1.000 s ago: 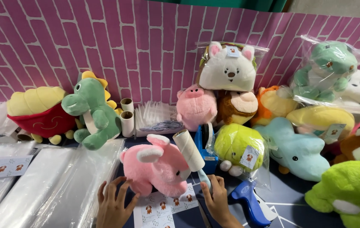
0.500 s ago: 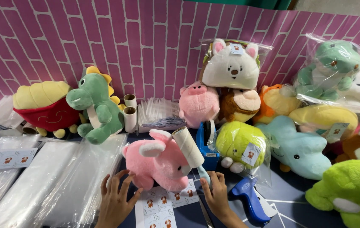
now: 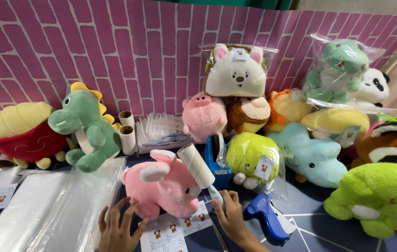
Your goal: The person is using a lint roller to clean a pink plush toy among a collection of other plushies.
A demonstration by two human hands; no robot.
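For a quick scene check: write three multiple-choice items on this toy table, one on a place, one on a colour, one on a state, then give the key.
1. Where does the green dinosaur stand?
A. left of the pink winged toy
B. on the white bagged toy
C. beside the panda

2. What colour is the tape dispenser?
A. red
B. blue
C. yellow

3. How is the left hand?
A. closed in a fist
B. inside a bag
C. fingers spread, by the pink toy's rear

Key: 1 A, it stands by the brick wall to the left; 2 B, its body is blue; 3 C, the fingers fan out at the toy.
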